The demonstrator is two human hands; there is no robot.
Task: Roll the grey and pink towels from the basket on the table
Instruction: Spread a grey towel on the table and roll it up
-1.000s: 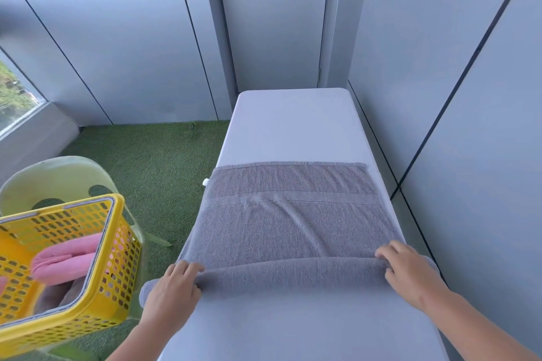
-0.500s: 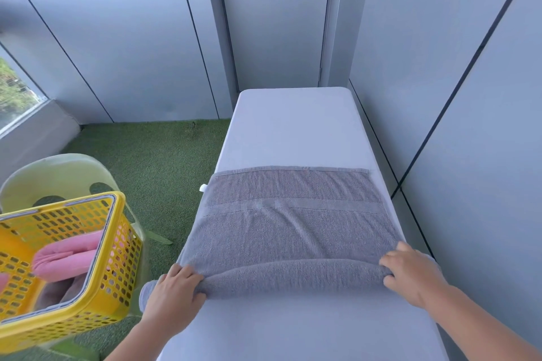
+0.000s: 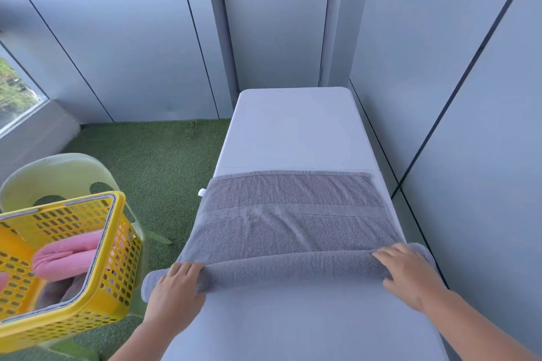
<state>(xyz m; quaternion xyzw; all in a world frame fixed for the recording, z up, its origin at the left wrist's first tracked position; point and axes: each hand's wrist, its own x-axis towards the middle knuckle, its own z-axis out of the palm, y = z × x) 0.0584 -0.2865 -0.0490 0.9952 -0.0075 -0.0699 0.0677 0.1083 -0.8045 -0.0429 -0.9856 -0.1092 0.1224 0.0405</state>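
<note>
The grey towel (image 3: pixel 293 223) lies spread across the table (image 3: pixel 293 132), spanning it from the left edge to the right edge. Its near portion is wound into a loose roll, while the flat remainder stretches toward the far end. The left hand (image 3: pixel 176 290) curls its fingers over the roll near the table's left edge, where the roll's end overhangs slightly. The right hand (image 3: pixel 410 275) grasps the roll near the right edge, fingers over the top and thumb on the near side. Holding both ends in this way likely lets the roll advance evenly, so it does not skew or cone. Roughly the near third appears rolled, so this step is judged to be underway rather than close to done.

The pink towel (image 3: pixel 64 258) sits folded inside the yellow basket (image 3: pixel 117 258), which rests on a pale green chair (image 3: pixel 58 170) just beside the table's left edge, within easy reach for the next towel.
</note>
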